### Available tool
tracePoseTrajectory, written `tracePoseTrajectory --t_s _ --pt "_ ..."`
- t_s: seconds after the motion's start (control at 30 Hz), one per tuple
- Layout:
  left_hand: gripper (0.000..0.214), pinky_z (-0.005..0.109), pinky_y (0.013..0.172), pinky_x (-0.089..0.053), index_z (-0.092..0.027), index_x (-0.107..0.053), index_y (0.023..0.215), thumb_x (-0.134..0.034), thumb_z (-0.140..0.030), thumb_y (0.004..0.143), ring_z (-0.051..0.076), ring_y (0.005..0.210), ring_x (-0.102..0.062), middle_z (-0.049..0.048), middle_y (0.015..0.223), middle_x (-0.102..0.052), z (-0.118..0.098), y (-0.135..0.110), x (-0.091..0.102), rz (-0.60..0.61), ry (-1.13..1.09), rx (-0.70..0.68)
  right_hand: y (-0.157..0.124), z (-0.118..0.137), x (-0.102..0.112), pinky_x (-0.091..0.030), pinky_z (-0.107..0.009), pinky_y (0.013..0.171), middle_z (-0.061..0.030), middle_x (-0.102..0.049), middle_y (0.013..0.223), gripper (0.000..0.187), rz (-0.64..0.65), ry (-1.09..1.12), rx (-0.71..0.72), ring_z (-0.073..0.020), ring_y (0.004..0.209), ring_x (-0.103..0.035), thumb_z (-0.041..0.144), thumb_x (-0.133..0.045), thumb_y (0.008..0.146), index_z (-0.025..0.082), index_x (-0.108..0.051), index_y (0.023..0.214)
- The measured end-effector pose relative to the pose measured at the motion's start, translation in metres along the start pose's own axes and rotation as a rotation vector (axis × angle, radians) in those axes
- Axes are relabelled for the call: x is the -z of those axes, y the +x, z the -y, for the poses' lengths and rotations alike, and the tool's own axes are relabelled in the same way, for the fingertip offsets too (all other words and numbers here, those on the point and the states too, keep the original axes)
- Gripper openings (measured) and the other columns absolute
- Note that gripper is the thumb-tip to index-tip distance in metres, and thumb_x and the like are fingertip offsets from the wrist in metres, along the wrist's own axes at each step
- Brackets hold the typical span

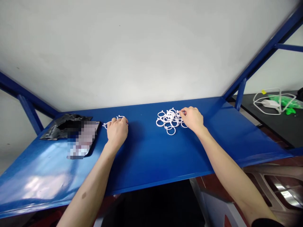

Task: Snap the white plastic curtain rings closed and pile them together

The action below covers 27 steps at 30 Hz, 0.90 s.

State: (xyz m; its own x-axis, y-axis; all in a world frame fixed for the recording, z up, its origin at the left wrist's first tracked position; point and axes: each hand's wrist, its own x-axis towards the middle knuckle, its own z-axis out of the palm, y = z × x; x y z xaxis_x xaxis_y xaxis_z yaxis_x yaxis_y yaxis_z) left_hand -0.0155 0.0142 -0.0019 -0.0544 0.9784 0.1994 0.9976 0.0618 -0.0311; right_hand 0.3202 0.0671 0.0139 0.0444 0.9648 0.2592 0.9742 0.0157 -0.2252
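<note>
A pile of white plastic rings, each with a small eyelet or knob like curtain rings, lies on the blue tabletop. My right hand is at the right edge of this pile, thumb and forefinger pinched at one ring. Further left, a few more white rings stick out from beneath my left hand. Its fingers curl downward over them, and the fingertips are hidden, so what they grip cannot be made out.
Left of my left hand lies a phone with a blurred screen, beside a crumpled black plastic bag. Blue metal braces flank the table. At right, a white cable and green plastic rest on a dark surface.
</note>
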Motion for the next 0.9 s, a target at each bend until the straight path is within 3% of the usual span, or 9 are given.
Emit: tracePoseTrajectory --t_s 0.1,0.17,0.3,0.37,0.43,0.57,0.7,0.8,0.9 --pt "0.026 0.046 0.083 -0.043 -0.015 -0.066 0.111 -0.048 -0.019 0.093 0.037 0.104 -0.06 0.0148 0.103 -0.075 -0.001 0.0 0.0 -0.048 -0.012 0.0 -0.001 0.0 0.0 -0.049 -0.037 0.069 -0.0129 -0.071 0.107 0.031 -0.079 0.034 0.011 -0.0324 0.107 -0.059 0.041 -0.054 0.098 0.022 -0.077 0.106" --pt "0.023 0.044 0.081 -0.043 -0.014 -0.065 0.109 -0.05 -0.018 0.092 0.036 0.101 -0.061 0.0144 0.1 -0.075 -0.005 0.0 0.001 -0.154 -0.059 -0.018 -0.001 0.001 0.003 -0.049 -0.037 0.068 -0.0127 -0.071 0.104 0.028 -0.157 0.072 0.037 -0.0328 0.107 -0.058 0.039 -0.056 0.097 0.021 -0.077 0.104" --pt "0.009 0.038 0.078 -0.046 -0.018 -0.061 0.094 -0.052 -0.017 0.094 0.026 0.087 -0.06 0.0084 0.091 -0.073 -0.022 -0.006 0.005 -0.447 -0.272 -0.281 -0.011 0.015 0.008 -0.051 -0.039 0.076 -0.0099 -0.071 0.096 0.024 -0.299 0.273 0.236 -0.029 0.101 -0.06 0.036 -0.056 0.098 0.022 -0.076 0.1" --pt "0.01 0.034 0.077 -0.047 -0.02 -0.058 0.089 -0.052 -0.017 0.097 0.021 0.081 -0.059 0.0047 0.085 -0.071 -0.035 -0.012 0.007 -0.529 -0.364 -0.472 -0.023 0.03 0.007 -0.052 -0.038 0.08 -0.0075 -0.073 0.095 0.024 -0.238 0.455 0.377 -0.0245 0.094 -0.062 0.036 -0.055 0.099 0.022 -0.075 0.1" --pt "0.01 0.031 0.074 -0.046 -0.021 -0.057 0.09 -0.054 -0.015 0.097 0.018 0.078 -0.058 0.002 0.084 -0.071 -0.048 -0.019 0.007 -0.553 -0.41 -0.613 -0.037 0.047 0.002 -0.053 -0.034 0.074 -0.0052 -0.074 0.097 0.023 -0.07 0.659 0.462 -0.0199 0.086 -0.066 0.038 -0.056 0.1 0.023 -0.073 0.102" --pt "0.011 0.03 0.073 -0.046 -0.021 -0.056 0.09 -0.055 -0.013 0.097 0.015 0.076 -0.058 -0.0002 0.085 -0.071 -0.064 -0.031 0.004 -0.536 -0.431 -0.779 -0.059 0.071 -0.014 -0.054 -0.028 0.067 -0.0021 -0.075 0.089 0.018 0.142 0.92 0.417 -0.016 0.076 -0.069 0.036 -0.062 0.096 0.022 -0.071 0.103" --pt "0.01 0.029 0.073 -0.049 -0.022 -0.056 0.09 -0.056 -0.016 0.097 0.015 0.076 -0.06 -0.0002 0.084 -0.07 -0.069 -0.034 0.001 -0.521 -0.491 -0.761 -0.062 0.073 -0.023 -0.053 -0.028 0.067 0.0002 -0.074 0.079 0.013 0.188 0.954 0.367 -0.0148 0.068 -0.067 0.03 -0.062 0.095 0.021 -0.071 0.099" --pt "0.01 0.027 0.075 -0.053 -0.021 -0.06 0.107 -0.058 -0.021 0.097 0.016 0.086 -0.066 0.005 0.1 -0.071 -0.07 -0.034 0.001 -0.523 -0.618 -0.585 -0.059 0.068 -0.021 -0.053 -0.029 0.071 -0.0015 -0.073 0.084 0.016 0.166 0.86 0.447 -0.0153 0.072 -0.067 0.026 -0.06 0.097 0.021 -0.071 0.106" --pt "0.023 0.027 0.073 -0.054 -0.022 -0.061 0.119 -0.059 -0.028 0.097 0.016 0.088 -0.069 0.0064 0.11 -0.073 -0.069 -0.034 0.0 -0.369 -0.731 -0.399 -0.058 0.065 -0.02 -0.053 -0.03 0.074 -0.0044 -0.072 0.091 0.02 0.164 0.688 0.607 -0.0168 0.079 -0.067 0.025 -0.057 0.1 0.021 -0.071 0.114"
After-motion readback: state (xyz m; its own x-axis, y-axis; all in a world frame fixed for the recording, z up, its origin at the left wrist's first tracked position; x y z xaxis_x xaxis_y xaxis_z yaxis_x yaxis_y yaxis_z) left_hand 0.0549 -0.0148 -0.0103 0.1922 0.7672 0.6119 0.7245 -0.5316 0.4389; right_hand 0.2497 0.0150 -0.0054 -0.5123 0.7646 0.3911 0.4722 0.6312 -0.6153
